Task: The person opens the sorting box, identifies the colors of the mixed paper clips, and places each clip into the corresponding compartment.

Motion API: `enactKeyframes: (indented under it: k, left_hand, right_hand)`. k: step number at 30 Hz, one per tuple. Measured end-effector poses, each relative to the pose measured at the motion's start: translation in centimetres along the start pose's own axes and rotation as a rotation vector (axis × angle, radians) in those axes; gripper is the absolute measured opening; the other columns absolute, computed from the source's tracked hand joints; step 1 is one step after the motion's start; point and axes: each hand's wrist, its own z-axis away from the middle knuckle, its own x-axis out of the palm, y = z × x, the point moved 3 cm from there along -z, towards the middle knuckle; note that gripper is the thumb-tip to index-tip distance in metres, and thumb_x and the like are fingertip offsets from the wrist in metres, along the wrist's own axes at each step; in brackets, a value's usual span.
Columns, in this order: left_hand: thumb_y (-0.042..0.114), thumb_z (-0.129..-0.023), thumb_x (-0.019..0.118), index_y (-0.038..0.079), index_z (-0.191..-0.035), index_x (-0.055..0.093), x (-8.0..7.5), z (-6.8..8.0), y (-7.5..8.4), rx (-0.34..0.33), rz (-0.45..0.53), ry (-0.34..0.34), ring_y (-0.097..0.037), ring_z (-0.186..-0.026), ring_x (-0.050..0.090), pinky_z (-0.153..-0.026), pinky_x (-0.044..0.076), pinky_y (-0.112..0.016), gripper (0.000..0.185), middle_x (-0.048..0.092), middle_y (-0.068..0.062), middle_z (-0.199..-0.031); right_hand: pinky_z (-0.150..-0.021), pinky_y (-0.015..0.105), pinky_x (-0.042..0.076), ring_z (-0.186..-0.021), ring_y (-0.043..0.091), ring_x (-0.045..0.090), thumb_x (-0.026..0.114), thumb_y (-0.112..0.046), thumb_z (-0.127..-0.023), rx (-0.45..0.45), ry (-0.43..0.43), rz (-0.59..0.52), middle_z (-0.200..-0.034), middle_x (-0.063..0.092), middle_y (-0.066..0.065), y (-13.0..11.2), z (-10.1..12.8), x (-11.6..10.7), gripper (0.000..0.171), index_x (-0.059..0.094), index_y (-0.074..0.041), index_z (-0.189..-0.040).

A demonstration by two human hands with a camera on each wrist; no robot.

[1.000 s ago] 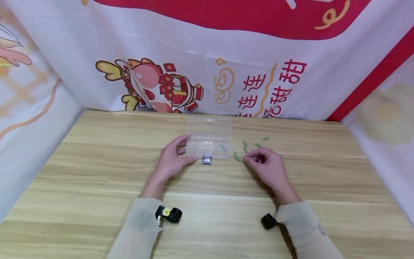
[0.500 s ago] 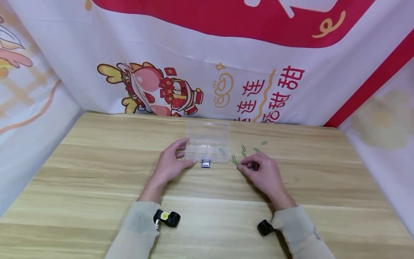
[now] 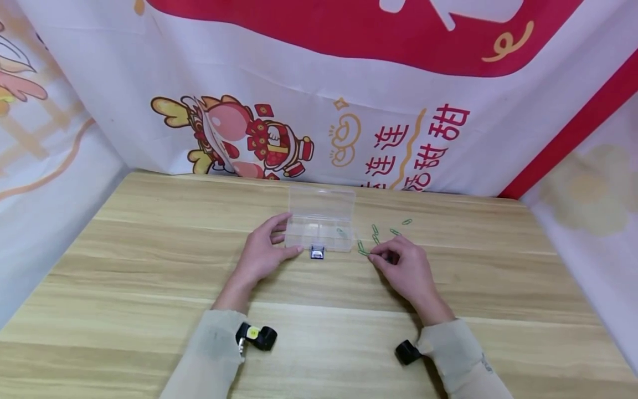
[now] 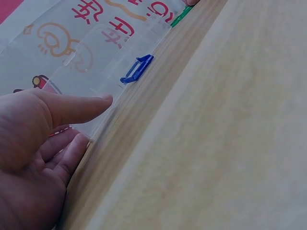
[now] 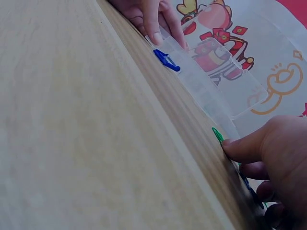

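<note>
Several green paper clips point(image 3: 375, 235) lie loose on the wooden table point(image 3: 149, 266) just right of centre in the head view, and my right hand point(image 3: 402, 270) sits over the nearest of them — thumb and forefinger drawn together at the left end of the scatter, the tips down on the wood at a clip. In the right wrist view one green clip point(image 5: 217, 134) pokes out just beyond my thumb tip, touching it or very nearly; whether I have it properly pinched I cannot tell, since my other fingers are curled under and hide the rest. Just left of the clips, at the middle of the frame, stands the clear plastic box point(image 3: 321, 221) with its lid open, divided into compartments, and one green clip lies inside its right-hand compartment. A small blue latch point(image 3: 317, 252) hangs at the centre of its near edge. My left hand point(image 3: 261, 252) braces the box from the left: the thumb lies straight along the near wall, its tip short of the latch, and the fingers reach round the left end, loosely spread and resting against the plastic. Behind the table, across the upper part of the frame, hangs a white and red banner point(image 3: 319, 88) with a cartoon figure and red characters.
</note>
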Motion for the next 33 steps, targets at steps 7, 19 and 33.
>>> enactKeyframes:
  k: [7,19,33]
  left_hand:
    - [0.009,-0.088,0.089,0.019,-0.161,0.050,0.2,-0.2,0.2,0.009,-0.006,-0.004,-0.038,-0.139,0.063,-0.119,0.054,-0.048,0.083,0.061,-0.017,-0.152]
    - [0.010,-0.089,0.088,0.022,-0.162,0.049,-0.1,-0.1,-0.3,-0.012,0.001,0.005,-0.038,-0.140,0.061,-0.121,0.053,-0.049,0.083,0.058,-0.016,-0.155]
    - [0.010,-0.090,0.087,0.021,-0.162,0.048,0.1,-0.1,-0.4,0.001,-0.010,-0.010,-0.038,-0.140,0.061,-0.121,0.053,-0.049,0.083,0.058,-0.016,-0.155]
  right_hand:
    - [-0.063,0.022,0.046,-0.075,0.014,0.057,0.086,-0.018,-0.093,0.000,0.018,0.005,-0.088,0.073,0.002,0.2,0.1,-0.1,0.007,0.084,-0.012,-0.093]
    - [-0.070,0.028,0.052,-0.079,0.016,0.063,0.090,-0.021,-0.090,-0.027,0.025,0.053,-0.091,0.073,0.001,-1.1,-0.3,0.5,0.012,0.083,-0.014,-0.095]
    - [-0.070,0.030,0.047,-0.076,0.016,0.058,0.085,-0.020,-0.095,0.017,0.025,0.084,-0.088,0.070,0.001,-0.9,0.1,0.8,0.009,0.083,-0.012,-0.095]
